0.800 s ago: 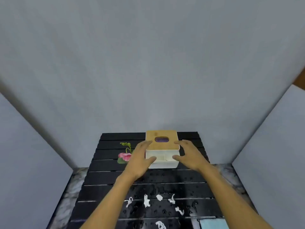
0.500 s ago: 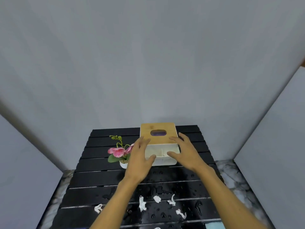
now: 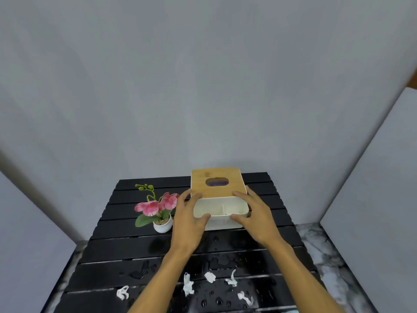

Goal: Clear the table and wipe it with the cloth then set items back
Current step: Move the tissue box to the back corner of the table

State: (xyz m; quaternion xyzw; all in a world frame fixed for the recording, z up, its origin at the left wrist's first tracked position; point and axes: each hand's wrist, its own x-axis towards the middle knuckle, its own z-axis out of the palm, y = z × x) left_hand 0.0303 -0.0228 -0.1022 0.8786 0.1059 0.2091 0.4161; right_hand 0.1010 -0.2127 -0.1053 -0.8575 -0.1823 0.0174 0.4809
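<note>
A white tissue box (image 3: 220, 210) with a wooden lid and two open front compartments stands at the back of the black slatted table (image 3: 126, 249). My left hand (image 3: 188, 219) grips its left side, thumb on the front rim. On the box's right side my right hand (image 3: 256, 214) grips the same way. A small white pot with pink flowers (image 3: 159, 210) stands just left of the box. Several white paper scraps (image 3: 209, 277) and water drops lie on the near slats. No cloth can be clearly made out.
Grey walls close in the table at the back and both sides. A marble-patterned floor (image 3: 325, 247) shows to the right of the table and a strip to the left. A pale blue edge (image 3: 288, 311) peeks in at the bottom.
The view has swung left, so the flower pot shows in full. Both hands have closed in on the box's sides; the box sits slightly higher in view.
</note>
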